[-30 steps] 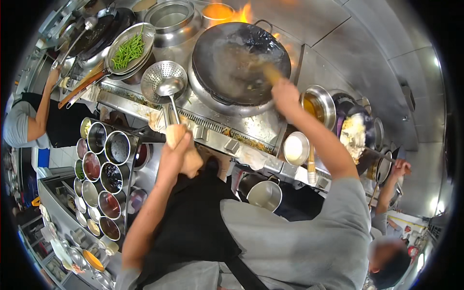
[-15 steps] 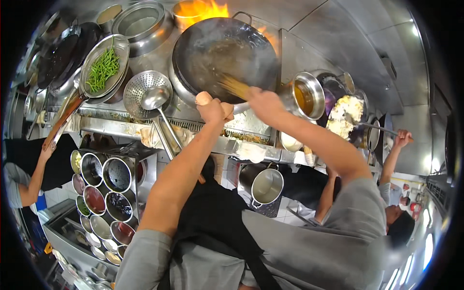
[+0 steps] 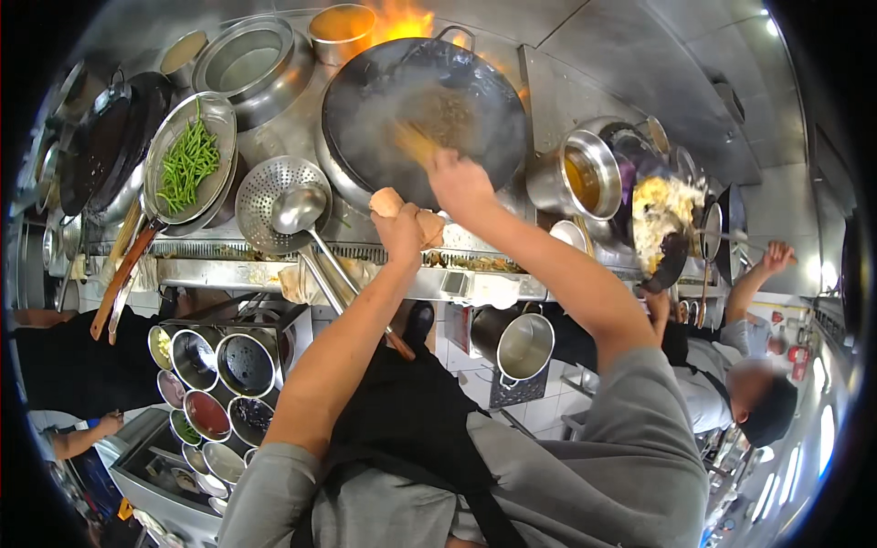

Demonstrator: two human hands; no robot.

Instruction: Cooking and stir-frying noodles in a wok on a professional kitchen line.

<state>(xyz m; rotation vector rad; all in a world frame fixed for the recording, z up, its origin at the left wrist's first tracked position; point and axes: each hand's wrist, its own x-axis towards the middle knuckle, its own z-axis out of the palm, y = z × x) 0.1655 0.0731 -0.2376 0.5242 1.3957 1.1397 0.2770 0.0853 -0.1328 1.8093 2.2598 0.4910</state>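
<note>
A large dark wok (image 3: 361,100) sits tilted over the burner, steam and a little murky liquid inside it. At its near rim my left hand (image 3: 398,236) is closed around a tan folded cloth (image 3: 430,228), and the wok's grip beneath is hidden. My right hand (image 3: 461,187) reaches over the wok, fingers wrapped round a bamboo wok brush (image 3: 413,142). The brush's bristles are blurred against the wok's inside. Left of the wok lies a perforated skimmer (image 3: 260,205) with a steel ladle (image 3: 299,210) resting on it.
Flames (image 3: 402,20) rise behind the wok. Green beans (image 3: 189,163) fill a strainer (image 3: 222,117) at left. A steel pot of oil (image 3: 600,173) stands right. Farther right, a co-worker's hand (image 3: 778,258) works a wok of food (image 3: 660,217). Seasoning pots (image 3: 245,363) stand lower left.
My right hand and the brush have swept left across the wok. At left, a co-worker's hand has left the strainer's wooden handle. The food at right has been tossed.
</note>
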